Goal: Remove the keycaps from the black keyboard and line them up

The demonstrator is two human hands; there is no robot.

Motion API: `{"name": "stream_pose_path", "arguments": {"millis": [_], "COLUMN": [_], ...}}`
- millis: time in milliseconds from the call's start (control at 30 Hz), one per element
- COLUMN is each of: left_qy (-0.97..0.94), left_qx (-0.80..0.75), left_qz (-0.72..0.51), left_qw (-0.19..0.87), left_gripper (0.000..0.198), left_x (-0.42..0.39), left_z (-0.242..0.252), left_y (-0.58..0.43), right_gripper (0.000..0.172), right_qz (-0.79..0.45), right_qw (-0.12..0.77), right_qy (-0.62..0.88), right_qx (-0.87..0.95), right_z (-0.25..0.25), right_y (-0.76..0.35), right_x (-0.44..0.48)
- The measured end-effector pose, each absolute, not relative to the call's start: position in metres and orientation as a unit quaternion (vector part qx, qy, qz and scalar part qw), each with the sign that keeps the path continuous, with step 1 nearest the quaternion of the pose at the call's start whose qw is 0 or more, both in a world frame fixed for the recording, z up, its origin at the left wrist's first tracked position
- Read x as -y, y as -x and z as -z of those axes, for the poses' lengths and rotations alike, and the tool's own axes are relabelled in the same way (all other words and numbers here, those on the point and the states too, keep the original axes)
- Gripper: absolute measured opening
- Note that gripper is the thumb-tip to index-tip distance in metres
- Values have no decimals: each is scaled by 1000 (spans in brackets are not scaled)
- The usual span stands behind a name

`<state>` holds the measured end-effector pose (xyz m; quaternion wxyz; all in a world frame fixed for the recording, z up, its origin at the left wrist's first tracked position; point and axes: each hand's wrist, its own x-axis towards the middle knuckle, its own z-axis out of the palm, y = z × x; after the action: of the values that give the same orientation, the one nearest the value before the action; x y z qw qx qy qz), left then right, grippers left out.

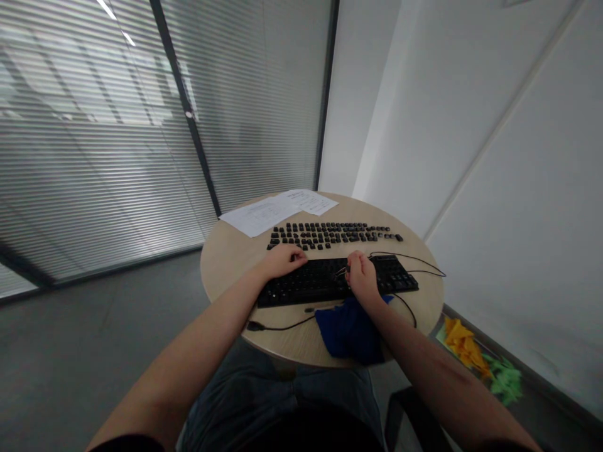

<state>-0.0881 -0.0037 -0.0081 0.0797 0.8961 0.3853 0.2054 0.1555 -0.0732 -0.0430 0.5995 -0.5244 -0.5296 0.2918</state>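
A black keyboard lies across the round wooden table. My left hand rests at the keyboard's upper left edge, fingers curled; whether anything is between them is hidden. Over the right part of the keyboard, my right hand is closed around a small tool with thin wire loops, which looks like a keycap puller. Rows of loose black keycaps stand on the table behind the keyboard. Under my right forearm is a dark blue cloth.
Printed papers lie at the table's back left. A black cable with a USB plug runs along the front edge, and more cable loops at the right. Orange and green material sits on the floor by the wall.
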Motion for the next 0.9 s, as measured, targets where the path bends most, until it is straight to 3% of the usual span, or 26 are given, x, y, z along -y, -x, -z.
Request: {"name": "stream_pose_path", "arguments": {"millis": [333,733,900], "left_qy": [-931,-927,-912], "left_qx": [-273,-285,-305], "left_qz": [-225,-226,-236], "left_qw": [86,94,142], "left_gripper": [13,7,13], "left_x": [39,40,40], "left_z": [-17,-6,-9], "left_y": [63,54,55], "right_gripper": [38,36,35], "right_qz": [-298,-260,-230], "right_qw": [578,552,539], "right_qy": [491,462,484], "right_qx": [580,643,650], "right_z": [39,31,29], "right_y": [-148,-145,-144], "right_x": [78,83,82]}}
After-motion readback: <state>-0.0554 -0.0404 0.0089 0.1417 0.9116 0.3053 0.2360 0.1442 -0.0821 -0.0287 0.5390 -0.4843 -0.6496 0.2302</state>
